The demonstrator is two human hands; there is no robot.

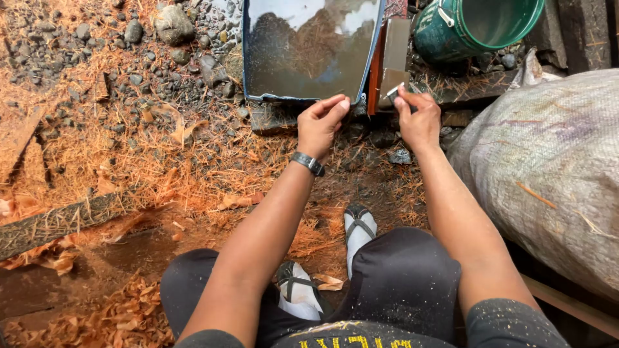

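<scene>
Knees [400,270] below, both hands [320,125] reach a water-filled metal tray [309,48].

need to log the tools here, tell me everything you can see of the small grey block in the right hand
The small grey block is a flat, rectangular piece, dull grey, like stone or metal; which cannot be told. Only its upper end shows, since the right hand pinches it between thumb and fingertips. It is tilted, its free end pointing up and left toward the brown slab standing by the blue water tray. Whether it touches the slab cannot be told.
</scene>
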